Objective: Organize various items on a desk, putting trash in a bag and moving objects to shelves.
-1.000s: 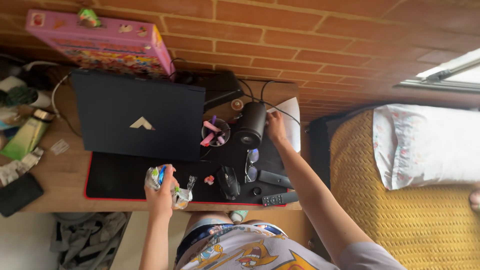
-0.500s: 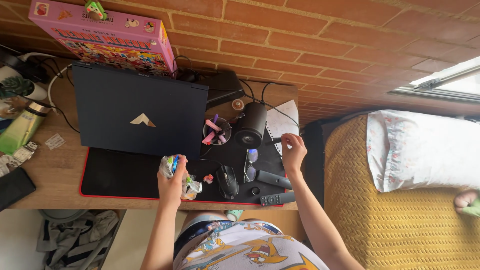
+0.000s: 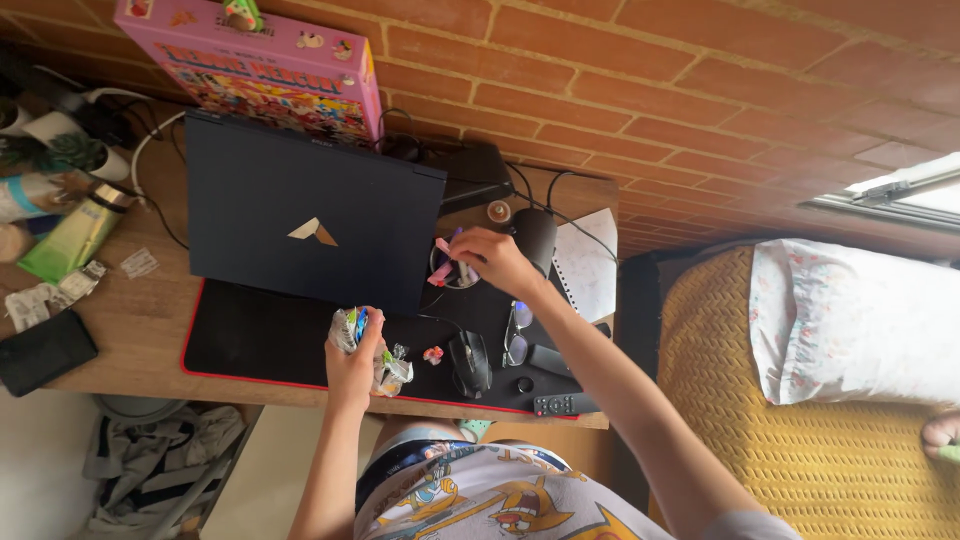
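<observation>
The left hand [image 3: 352, 362] is closed in a tight grip around a bunch of crinkled clear wrappers [image 3: 372, 352] with bits of blue and green showing; it holds them just above the near edge of the black desk mat [image 3: 250, 345], right of the mat's middle. More wrapper hangs out to the right of the fist.

The right hand [image 3: 492, 260] reaches across to the far side of the mat, fingers curled over the rim of a small cup [image 3: 447, 270] that holds pink and purple markers. The fingertips touch or pinch one of the pink markers [image 3: 441, 248], but whether the grip has truly closed on it cannot be told. Just right of that hand stands a dark cylinder-shaped speaker [image 3: 537, 232], with a sheet of white paper [image 3: 585, 262] beside it.

A closed dark laptop [image 3: 310, 225] lies on the wooden surface [image 3: 130, 320], left of the cup. Near the left hand's right side lie a black mouse [image 3: 470, 362], a pair of glasses [image 3: 517, 335] and a black remote [image 3: 565, 404]. A pink box [image 3: 260, 60] leans against the brick wall [image 3: 650, 90] at the far side. A bed with a yellow blanket [image 3: 800, 440] is at the right.
</observation>
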